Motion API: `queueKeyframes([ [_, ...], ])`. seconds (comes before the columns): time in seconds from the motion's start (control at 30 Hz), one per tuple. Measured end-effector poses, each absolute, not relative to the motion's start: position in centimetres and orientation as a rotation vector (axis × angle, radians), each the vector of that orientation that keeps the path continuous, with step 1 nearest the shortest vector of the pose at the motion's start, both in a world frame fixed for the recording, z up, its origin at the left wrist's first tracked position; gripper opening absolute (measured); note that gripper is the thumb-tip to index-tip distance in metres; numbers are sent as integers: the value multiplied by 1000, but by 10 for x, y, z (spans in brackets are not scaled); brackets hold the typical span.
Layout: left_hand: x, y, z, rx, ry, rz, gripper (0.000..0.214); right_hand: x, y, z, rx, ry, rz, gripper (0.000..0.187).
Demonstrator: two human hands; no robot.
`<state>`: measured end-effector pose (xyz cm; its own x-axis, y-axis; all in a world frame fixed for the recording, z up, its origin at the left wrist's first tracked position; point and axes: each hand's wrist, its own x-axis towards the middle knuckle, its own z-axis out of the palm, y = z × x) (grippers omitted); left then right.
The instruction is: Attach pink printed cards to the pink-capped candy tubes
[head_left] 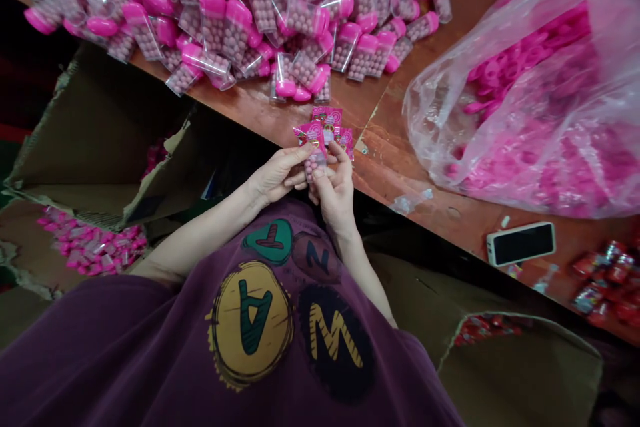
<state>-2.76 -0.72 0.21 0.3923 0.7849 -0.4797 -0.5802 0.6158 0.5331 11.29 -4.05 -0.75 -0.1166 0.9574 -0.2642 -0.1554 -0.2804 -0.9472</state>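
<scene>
Both hands meet just off the table's near edge, over my lap. My left hand (277, 173) pinches a small clear candy container (315, 163) with pink balls inside, and a pink printed label (311, 133) stands up against it. My right hand (334, 183) grips the same container from the other side, fingers curled round it. A short stack of more pink labels (331, 121) lies on the table edge right behind the hands.
A big heap of pink-capped candy containers (240, 7) covers the brown table (425, 167). A clear bag of pink caps (530, 93) sits right, a phone (521, 243) near the edge, red packets (607, 280) far right. Cardboard boxes (100, 140) stand below left and right.
</scene>
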Motion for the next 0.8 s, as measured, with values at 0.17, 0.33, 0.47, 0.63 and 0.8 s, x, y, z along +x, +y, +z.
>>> queueKeyframes([
  [0.17,-29,-13,1,368,707,843,38,120,-37,-10,-1221,-982,1606,75],
  [0.33,-26,-12,11,455,859,824,34,125,-34,-9,-1220,-1080,1596,78],
  [0.47,-32,-10,14,463,899,777,33,127,-30,-12,-1194,-1134,1632,82],
  [0.63,-49,-12,7,468,891,762,41,110,-23,-25,-1095,-1097,1725,82],
  [0.8,-73,-20,7,393,876,805,43,80,-18,-29,-1024,-1109,1793,80],
])
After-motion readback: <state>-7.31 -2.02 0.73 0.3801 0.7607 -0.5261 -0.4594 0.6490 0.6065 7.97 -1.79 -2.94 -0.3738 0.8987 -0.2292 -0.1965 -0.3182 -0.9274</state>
